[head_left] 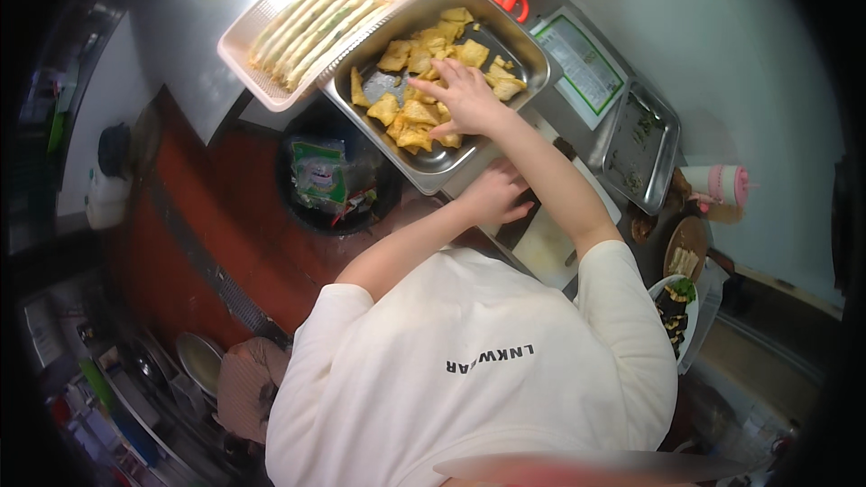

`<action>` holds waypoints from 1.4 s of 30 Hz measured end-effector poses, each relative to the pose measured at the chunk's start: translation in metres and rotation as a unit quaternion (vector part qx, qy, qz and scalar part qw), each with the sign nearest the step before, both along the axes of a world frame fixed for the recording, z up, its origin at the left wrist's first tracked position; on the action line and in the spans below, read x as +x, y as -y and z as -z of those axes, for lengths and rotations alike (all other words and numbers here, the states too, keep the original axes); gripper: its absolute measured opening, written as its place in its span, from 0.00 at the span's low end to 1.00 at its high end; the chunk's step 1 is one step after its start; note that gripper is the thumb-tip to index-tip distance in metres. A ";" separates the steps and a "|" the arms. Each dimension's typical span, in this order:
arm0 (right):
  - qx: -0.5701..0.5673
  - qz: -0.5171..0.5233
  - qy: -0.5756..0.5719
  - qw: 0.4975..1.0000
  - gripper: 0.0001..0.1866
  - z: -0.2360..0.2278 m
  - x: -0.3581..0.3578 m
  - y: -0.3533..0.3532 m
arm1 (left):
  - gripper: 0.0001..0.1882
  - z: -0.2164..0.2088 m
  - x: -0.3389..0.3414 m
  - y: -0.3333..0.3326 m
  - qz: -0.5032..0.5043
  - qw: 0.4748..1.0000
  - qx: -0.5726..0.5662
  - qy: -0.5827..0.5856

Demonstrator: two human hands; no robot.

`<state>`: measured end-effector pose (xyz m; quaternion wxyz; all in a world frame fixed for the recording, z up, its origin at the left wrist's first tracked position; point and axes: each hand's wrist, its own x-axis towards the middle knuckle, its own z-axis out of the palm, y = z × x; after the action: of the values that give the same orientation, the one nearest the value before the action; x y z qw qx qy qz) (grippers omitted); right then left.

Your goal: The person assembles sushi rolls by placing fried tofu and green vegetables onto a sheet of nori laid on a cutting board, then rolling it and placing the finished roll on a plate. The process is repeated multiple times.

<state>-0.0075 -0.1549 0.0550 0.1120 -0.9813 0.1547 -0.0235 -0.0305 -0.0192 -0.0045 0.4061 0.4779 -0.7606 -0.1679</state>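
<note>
A deep stainless steel pan [433, 182] holds several yellow, fried-looking flat pieces [419, 117], many of them square or triangular; they may be fried tofu. Over these pieces my right hand [465, 99] reaches with fingers spread, its fingertips at the food and no piece clearly gripped. Below the pan's near right corner is my left hand [493, 194], partly crossed by my right forearm. Its thumb and fingers are apart, and I see nothing held in it. Beside that hand lies a white cutting board [546, 252], with a small dark object on its edge.
Left of the pan, a pink plastic basket [236, 63] carries long pale rolls [316, 36]. Red-handled scissors [510, 2] and a shallow steel tray [669, 140] are on the right. A black bin [290, 203] with packaging stands below. A white dish [691, 320] sits far right.
</note>
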 end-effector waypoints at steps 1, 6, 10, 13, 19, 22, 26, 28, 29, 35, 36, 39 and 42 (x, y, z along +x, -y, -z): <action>-0.019 -0.024 0.008 0.999 0.41 0.006 0.005 -0.004 | 0.26 0.004 0.000 0.000 0.010 1.000 0.023 -0.001; -0.025 -0.032 -0.082 0.996 0.32 -0.002 0.020 -0.002 | 0.26 0.000 0.002 -0.004 -0.006 1.000 0.007 -0.029; -0.021 0.022 -0.065 0.997 0.26 -0.005 0.015 0.013 | 0.23 -0.008 0.013 -0.014 0.024 0.997 0.000 -0.068; -0.040 0.081 0.000 0.996 0.30 -0.012 0.013 0.021 | 0.20 -0.012 0.019 -0.021 0.030 0.997 -0.047 -0.055; 0.068 -0.084 -0.021 0.994 0.29 -0.006 0.033 -0.026 | 0.25 0.011 0.017 -0.023 0.040 0.998 -0.037 0.009; -0.007 -0.065 -0.072 0.995 0.25 -0.004 0.038 -0.038 | 0.28 0.013 0.021 -0.023 0.051 0.998 0.021 0.016; 0.038 -0.038 -0.043 0.998 0.19 -0.009 0.021 -0.031 | 0.29 0.020 0.017 -0.027 0.056 0.998 0.005 0.007; 0.058 -0.053 -0.014 0.997 0.18 -0.012 0.018 -0.020 | 0.30 0.014 0.022 -0.020 0.073 0.997 0.033 0.001; 0.029 -0.044 -0.026 0.998 0.17 -0.013 0.014 -0.022 | 0.30 0.014 0.021 -0.021 0.080 0.996 0.040 -0.014; -0.102 -0.001 -0.081 0.991 0.18 -0.014 0.018 -0.047 | 0.26 0.013 0.025 -0.019 0.073 0.996 -0.044 -0.025; -0.133 0.019 -0.098 0.986 0.19 -0.010 0.018 -0.046 | 0.25 0.014 0.024 -0.018 0.089 0.996 0.000 -0.026; -0.197 0.050 -0.112 0.973 0.21 0.002 0.017 -0.044 | 0.22 0.017 0.023 -0.016 0.110 0.992 0.054 -0.045; -0.175 0.030 -0.058 0.982 0.18 -0.001 0.018 -0.049 | 0.21 0.017 0.024 -0.016 0.094 0.993 0.001 -0.072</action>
<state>0.0103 -0.1061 0.0561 -0.0711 -0.9803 0.1842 0.0029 -0.0060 -0.0029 -0.0217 0.4416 0.3915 -0.7709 -0.2395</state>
